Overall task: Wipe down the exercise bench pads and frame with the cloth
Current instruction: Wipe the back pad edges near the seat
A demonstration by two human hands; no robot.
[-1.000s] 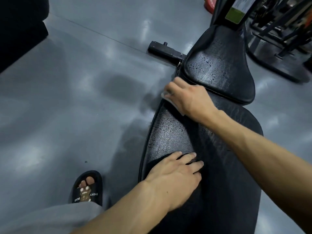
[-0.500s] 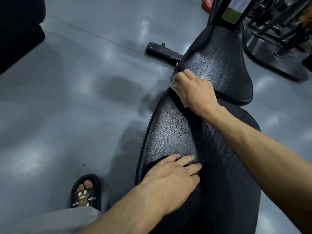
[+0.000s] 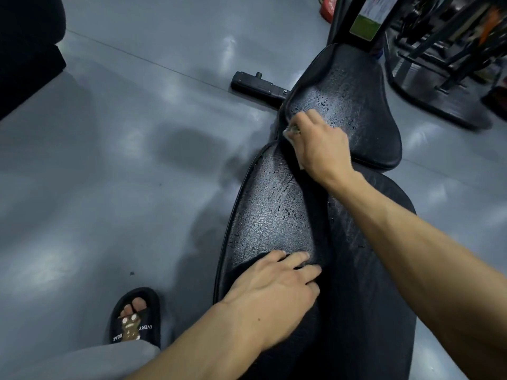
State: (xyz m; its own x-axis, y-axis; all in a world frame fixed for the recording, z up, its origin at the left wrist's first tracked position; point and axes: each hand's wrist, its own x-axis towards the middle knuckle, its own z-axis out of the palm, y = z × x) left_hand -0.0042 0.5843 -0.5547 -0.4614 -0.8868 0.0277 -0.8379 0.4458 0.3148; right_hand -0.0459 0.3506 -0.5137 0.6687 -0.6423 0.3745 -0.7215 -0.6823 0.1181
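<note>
R hand (image 3: 318,145) w/ cloth (image 3: 291,132) on seat pad (image 3: 365,111); L hand (image 3: 277,289) flat on back pad (image 3: 271,215)

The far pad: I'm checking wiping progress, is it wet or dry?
Wet: droplets bead across the far pad beyond the right hand pressing the cloth.

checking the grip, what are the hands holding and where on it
The right hand grips a bunched cloth, mostly hidden beneath it. The left hand holds nothing, resting flat on the long pad.
</note>
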